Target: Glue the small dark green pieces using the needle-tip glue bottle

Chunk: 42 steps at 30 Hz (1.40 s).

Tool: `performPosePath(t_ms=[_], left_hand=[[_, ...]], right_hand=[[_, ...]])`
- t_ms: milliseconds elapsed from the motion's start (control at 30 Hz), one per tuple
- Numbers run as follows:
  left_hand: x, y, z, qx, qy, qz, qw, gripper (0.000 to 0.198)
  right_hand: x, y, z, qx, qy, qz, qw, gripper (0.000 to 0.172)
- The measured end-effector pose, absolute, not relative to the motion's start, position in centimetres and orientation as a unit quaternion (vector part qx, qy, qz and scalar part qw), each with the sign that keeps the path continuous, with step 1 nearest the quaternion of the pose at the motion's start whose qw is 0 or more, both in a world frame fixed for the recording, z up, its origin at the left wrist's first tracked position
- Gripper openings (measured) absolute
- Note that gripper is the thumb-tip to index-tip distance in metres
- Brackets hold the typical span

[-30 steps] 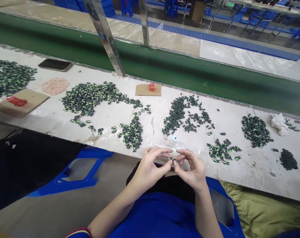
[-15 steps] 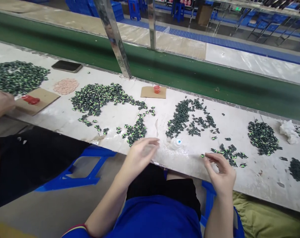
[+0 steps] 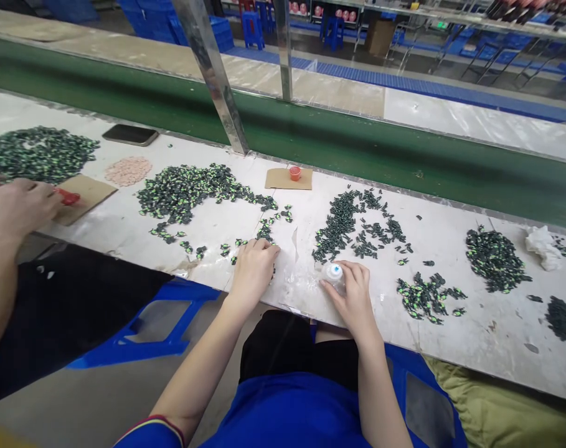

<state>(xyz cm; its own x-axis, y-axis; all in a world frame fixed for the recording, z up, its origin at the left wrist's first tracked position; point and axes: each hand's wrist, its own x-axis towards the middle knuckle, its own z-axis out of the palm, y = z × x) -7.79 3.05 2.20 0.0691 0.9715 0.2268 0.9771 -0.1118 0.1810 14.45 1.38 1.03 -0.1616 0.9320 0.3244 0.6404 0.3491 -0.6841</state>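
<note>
My left hand (image 3: 254, 269) is over the front of a heap of small black-and-green plastic pieces (image 3: 184, 186), fingers curled down among them. Its fingertips are bunched, and whatever is between them is hidden. My right hand (image 3: 355, 295) has its thumb and fingers around a small white bottle (image 3: 333, 272) with a blue tip, which stands on the table near the front edge. Just behind the bottle lies a pile of small plain dark green pieces (image 3: 341, 218). Right of my right hand is a loose group of black-and-green pieces (image 3: 425, 295).
A red cup (image 3: 294, 173) sits on cardboard (image 3: 276, 179). Further right are another dark pile (image 3: 495, 258), crumpled tissue (image 3: 543, 247) and a small dark heap (image 3: 563, 317). At left are a co-worker's hand (image 3: 23, 208), a phone (image 3: 130, 134) and pinkish pieces (image 3: 128, 170). A metal post (image 3: 212, 74) rises behind.
My right hand has moved left from the loose group to the bottle; the green-marked piece it held is out of its fingers. My left hand has lowered onto the heap. The co-worker's hand moved right.
</note>
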Motion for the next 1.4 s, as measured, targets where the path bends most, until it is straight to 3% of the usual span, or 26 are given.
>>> performPosePath(t_ms=[200,300,433,633,800,1000,1200,1400], left_hand=[[-7.2,3.0,2.6,-0.741,-0.640,-0.202,-0.036,0.027],[-5.8,2.5,2.5,-0.739,-0.582,-0.310,-0.142,0.024],[-3.0,1.5,1.6,-0.710,-0.495,-0.402,-0.298,0.018],[-2.0,0.8,0.4,-0.694,-0.532,-0.404,-0.269,0.010],[-3.4,0.8,0.6,-0.686,-0.582,-0.371,-0.229,0.010],[-3.0,0.8,0.5,-0.696,-0.569,-0.364,-0.244,0.007],[-2.0,1.0,0.5,-0.703,-0.547,-0.361,-0.276,0.008],[-1.9,1.0,1.0,-0.675,-0.564,-0.367,-0.301,0.030]], right_hand=[[15.2,0.4,2.1,-0.538,-0.636,0.356,0.424,0.027],[16.2,-0.3,2.2,-0.545,-0.566,0.418,0.455,0.029],[17.4,-0.5,1.8,-0.552,-0.502,0.402,0.531,0.028],[17.8,-0.5,0.8,-0.523,-0.393,0.414,0.633,0.026],[17.1,-0.5,0.8,-0.543,-0.361,0.419,0.632,0.035],[16.2,-0.5,1.3,-0.562,-0.405,0.390,0.607,0.026],[16.0,-0.6,1.9,-0.615,-0.428,0.335,0.571,0.030],[16.0,-0.4,2.2,-0.642,-0.419,0.343,0.543,0.029]])
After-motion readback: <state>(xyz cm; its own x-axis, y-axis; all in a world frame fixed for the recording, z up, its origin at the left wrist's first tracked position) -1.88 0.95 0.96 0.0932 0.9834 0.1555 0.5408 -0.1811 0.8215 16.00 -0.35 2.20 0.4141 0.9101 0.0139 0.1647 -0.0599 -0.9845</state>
